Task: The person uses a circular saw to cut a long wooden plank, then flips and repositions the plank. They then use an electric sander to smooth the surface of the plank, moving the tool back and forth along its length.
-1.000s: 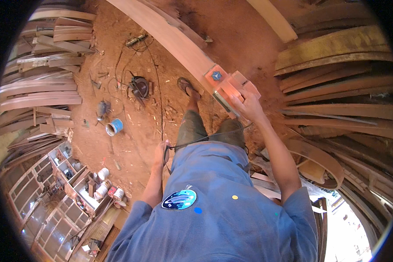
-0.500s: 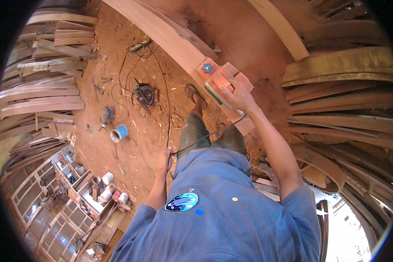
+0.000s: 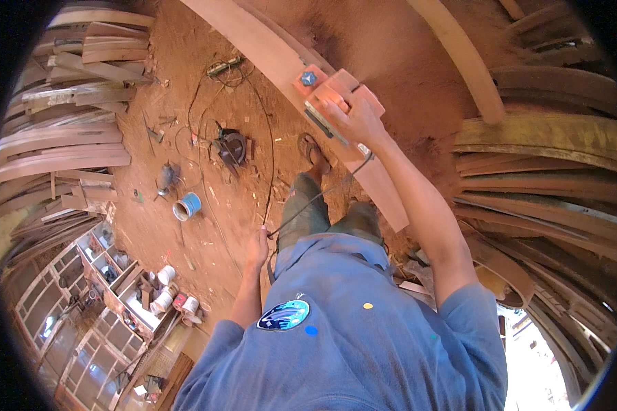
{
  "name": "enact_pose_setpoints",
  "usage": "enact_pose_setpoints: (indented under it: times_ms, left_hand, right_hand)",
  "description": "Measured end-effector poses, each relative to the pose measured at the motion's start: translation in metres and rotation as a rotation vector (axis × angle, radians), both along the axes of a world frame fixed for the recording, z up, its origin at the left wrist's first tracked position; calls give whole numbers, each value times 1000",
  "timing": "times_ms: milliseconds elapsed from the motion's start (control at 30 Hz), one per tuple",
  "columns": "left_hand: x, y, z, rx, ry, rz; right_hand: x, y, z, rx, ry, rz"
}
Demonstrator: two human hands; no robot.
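Red, dusty earth strewn with offcuts makes the floor of this woodworking yard, with curved timber stacked on both sides.

Nearest the camera, the left hand (image 3: 257, 248) hangs at the person's hip with its fingers curled around the black power cord (image 3: 308, 203); held there, the cord is probably being kept off the work and out from underfoot. From that hand the cord runs up to the orange sander (image 3: 334, 101), which sits flat on the long sloping plank (image 3: 384, 192) just beyond the person's knees. The right hand (image 3: 358, 120) lies on top of the sander, fingers wrapped over its body and pressing down, the arm stretched out so that the weight bears on the wood. A sandalled foot (image 3: 313, 152) is planted just left of the plank, likely to steady the stance.

Left of the plank and nearer the camera, a white glazed frame (image 3: 82, 301) lies flat; on it stand several small tins and pots (image 3: 164, 296), their contents too small to tell. Further out, a blue and white can (image 3: 186, 205) lies tipped on its side on the dirt, its mouth showing nothing I can make out. Beyond it and closer to the plank, a dark power tool (image 3: 232, 146) rests among loose cables. Further still, a second long plank (image 3: 459, 61) runs to the right of the sanded one.
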State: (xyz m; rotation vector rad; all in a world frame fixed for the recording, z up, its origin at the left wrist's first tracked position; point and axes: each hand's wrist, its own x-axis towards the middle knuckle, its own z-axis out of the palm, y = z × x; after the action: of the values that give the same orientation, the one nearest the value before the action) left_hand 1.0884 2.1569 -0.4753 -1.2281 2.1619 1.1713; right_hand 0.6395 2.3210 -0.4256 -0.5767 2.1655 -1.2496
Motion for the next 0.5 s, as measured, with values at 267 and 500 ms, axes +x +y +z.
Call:
enact_pose_setpoints:
  times_ms: [267,500]
  left_hand:
    - [-31,-26,-6,-4,-31,69]
    - [-42,-64,-39,35,-53,79]
  right_hand:
    - [-41,-74,10,60,-72,27]
    - [-74,-141,-8,79,111,10]
